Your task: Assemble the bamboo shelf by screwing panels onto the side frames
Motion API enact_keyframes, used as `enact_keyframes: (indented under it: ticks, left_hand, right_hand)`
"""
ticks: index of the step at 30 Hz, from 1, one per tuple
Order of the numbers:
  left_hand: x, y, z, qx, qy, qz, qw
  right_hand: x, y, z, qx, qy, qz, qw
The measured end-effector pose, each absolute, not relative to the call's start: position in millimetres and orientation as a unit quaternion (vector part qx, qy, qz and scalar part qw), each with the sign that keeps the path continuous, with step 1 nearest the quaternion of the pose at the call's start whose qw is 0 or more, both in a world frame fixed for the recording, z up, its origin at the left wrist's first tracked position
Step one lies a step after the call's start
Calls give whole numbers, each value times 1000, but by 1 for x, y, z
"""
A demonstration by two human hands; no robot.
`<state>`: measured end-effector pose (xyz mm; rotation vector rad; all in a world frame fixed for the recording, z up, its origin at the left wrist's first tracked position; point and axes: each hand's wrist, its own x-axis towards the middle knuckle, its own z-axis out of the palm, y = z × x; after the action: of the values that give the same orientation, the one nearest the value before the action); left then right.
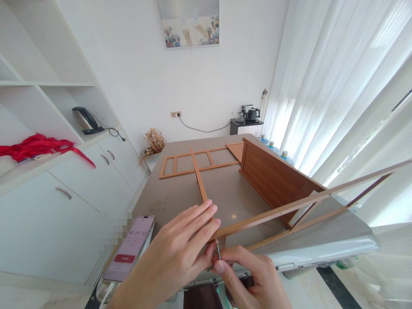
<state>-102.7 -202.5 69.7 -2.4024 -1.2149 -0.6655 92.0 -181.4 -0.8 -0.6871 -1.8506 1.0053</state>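
My left hand [182,244] closes around the near end of a long wooden slat [200,182], where it meets the corner of a wooden frame [267,216]. Between the thumb and forefinger of my right hand [249,274] is a small metal screw [218,251], held roughly upright with its upper end at that corner. How far it sits in the wood, I cannot tell. A brown wooden panel [273,176] stands on edge, joined to the frame at the right. Several small screws [157,204] lie loose on the table [231,193], left of the slat.
A flat ladder-like wooden frame [193,165] lies at the table's far side. By the near left edge, a phone [130,249] shows a running timer. Water bottles [272,146] stand beyond the right edge. White cabinets [71,206] line the left side; curtains [322,86] hang at right.
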Motion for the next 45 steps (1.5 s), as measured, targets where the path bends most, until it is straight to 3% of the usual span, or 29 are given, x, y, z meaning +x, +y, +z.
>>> enact_keyframes:
  ticks: [18, 45]
  left_hand:
    - [-108, -202, 63, -862, -377, -237, 241]
    - [-107, -199, 60, -860, -404, -259, 170]
  right_hand:
    - [96, -174, -2, -248, -782, 385, 423]
    - [98, -169, 5, -197, -797, 335, 463]
